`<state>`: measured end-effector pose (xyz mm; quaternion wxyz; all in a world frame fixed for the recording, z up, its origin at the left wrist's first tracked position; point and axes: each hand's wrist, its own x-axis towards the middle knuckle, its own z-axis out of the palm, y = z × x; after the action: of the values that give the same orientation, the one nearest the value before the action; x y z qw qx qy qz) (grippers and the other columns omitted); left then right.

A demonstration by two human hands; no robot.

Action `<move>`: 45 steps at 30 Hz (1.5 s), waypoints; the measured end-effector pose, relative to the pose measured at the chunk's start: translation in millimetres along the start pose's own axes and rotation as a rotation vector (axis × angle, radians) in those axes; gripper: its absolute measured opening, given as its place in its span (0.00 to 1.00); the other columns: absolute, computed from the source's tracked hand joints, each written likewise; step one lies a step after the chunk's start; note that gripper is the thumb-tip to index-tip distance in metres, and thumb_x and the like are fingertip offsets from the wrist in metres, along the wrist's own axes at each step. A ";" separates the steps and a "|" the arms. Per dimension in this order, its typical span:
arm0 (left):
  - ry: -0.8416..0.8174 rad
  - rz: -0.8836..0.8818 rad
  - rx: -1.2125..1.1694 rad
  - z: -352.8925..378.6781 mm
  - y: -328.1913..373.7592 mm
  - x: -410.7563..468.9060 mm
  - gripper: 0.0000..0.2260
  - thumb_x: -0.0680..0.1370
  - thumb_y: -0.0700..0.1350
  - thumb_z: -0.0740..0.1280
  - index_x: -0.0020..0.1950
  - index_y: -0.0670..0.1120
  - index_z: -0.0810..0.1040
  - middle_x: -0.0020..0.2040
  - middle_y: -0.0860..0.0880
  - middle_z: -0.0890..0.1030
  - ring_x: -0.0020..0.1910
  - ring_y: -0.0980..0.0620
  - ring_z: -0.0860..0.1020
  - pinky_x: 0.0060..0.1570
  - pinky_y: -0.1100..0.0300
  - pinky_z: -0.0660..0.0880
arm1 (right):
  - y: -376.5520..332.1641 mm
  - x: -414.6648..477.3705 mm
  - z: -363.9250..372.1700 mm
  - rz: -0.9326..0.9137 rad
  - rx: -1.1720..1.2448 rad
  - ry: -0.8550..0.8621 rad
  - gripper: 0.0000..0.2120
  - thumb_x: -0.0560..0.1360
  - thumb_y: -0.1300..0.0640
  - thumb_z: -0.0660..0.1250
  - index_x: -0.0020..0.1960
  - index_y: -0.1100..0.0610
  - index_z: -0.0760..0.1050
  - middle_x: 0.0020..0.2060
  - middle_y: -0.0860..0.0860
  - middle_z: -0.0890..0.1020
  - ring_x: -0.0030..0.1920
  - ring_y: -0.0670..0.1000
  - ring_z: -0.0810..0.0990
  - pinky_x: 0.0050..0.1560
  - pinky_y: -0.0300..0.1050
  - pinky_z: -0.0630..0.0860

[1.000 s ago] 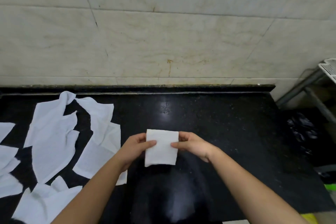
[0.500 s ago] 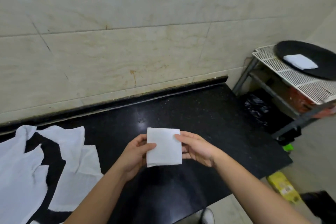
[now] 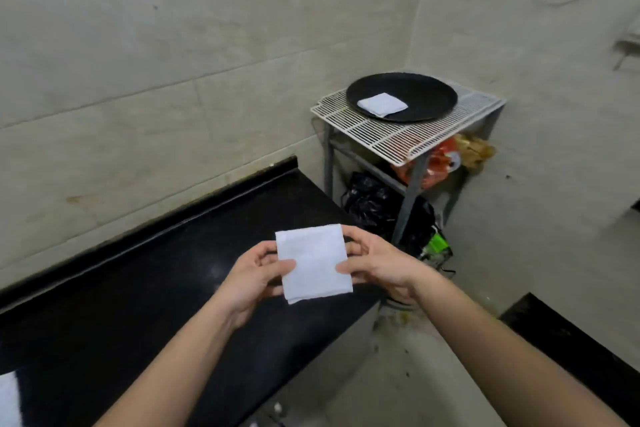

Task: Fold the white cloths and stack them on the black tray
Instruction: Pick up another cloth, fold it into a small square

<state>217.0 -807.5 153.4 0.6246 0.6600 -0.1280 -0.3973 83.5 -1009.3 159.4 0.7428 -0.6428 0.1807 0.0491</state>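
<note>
Standing at the right end of black counter (image 3: 156, 305), the folding surface by the look of it. Facing wire rack (image 3: 398, 140) in the corner, set apart from the counter end. Carries black tray (image 3: 426, 94) on top, so drop-off likely needs a reach across the gap.

Left hand (image 3: 251, 279) and right hand (image 3: 379, 265) both pinching folded white cloth (image 3: 313, 262), one at each side edge, thumbs on top, fingers underneath. Held flat in the air over the counter's end, pointed toward the rack. Two-sided grip probably there to stop the folds springing open in transit. Reads as fold done, carry step.

One folded cloth on tray (image 3: 382, 103) already lying flat, front-left of centre, presumably the stack base. Sliver of loose white cloth (image 3: 7, 402) at lower-left frame edge; probably more to fold, count not visible.
</note>
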 end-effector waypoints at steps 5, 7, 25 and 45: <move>-0.120 0.014 0.021 134.1 20.5 28.3 0.14 0.76 0.34 0.70 0.61 0.40 0.77 0.49 0.43 0.85 0.46 0.46 0.84 0.38 0.53 0.81 | -6.4 -77.0 -114.8 -0.041 0.060 0.187 0.29 0.76 0.71 0.67 0.71 0.49 0.70 0.44 0.49 0.83 0.49 0.49 0.84 0.43 0.42 0.80; -0.151 0.017 0.030 173.0 31.9 39.1 0.14 0.76 0.35 0.71 0.61 0.40 0.77 0.46 0.45 0.85 0.46 0.47 0.85 0.37 0.54 0.80 | -14.2 -94.3 -150.6 -0.057 0.072 0.227 0.28 0.76 0.70 0.68 0.70 0.47 0.70 0.48 0.51 0.83 0.52 0.51 0.84 0.45 0.44 0.80; -0.160 0.143 -0.043 330.8 131.1 251.0 0.12 0.76 0.35 0.70 0.59 0.42 0.78 0.44 0.44 0.86 0.37 0.50 0.83 0.34 0.56 0.79 | -108.4 -1.2 -378.8 -0.143 0.033 0.437 0.25 0.76 0.70 0.66 0.69 0.50 0.72 0.55 0.57 0.83 0.55 0.54 0.84 0.48 0.49 0.81; 0.433 0.001 -0.120 281.7 196.7 445.4 0.24 0.75 0.29 0.67 0.69 0.41 0.69 0.56 0.38 0.81 0.49 0.41 0.83 0.39 0.51 0.81 | -198.4 267.4 -456.7 -0.014 -0.222 0.201 0.24 0.78 0.64 0.66 0.72 0.51 0.70 0.56 0.50 0.81 0.55 0.51 0.82 0.53 0.49 0.82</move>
<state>378.8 -1344.2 200.3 0.6759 0.6915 0.0328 -0.2530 298.9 -1529.7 207.3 0.6456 -0.7239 0.2433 -0.0008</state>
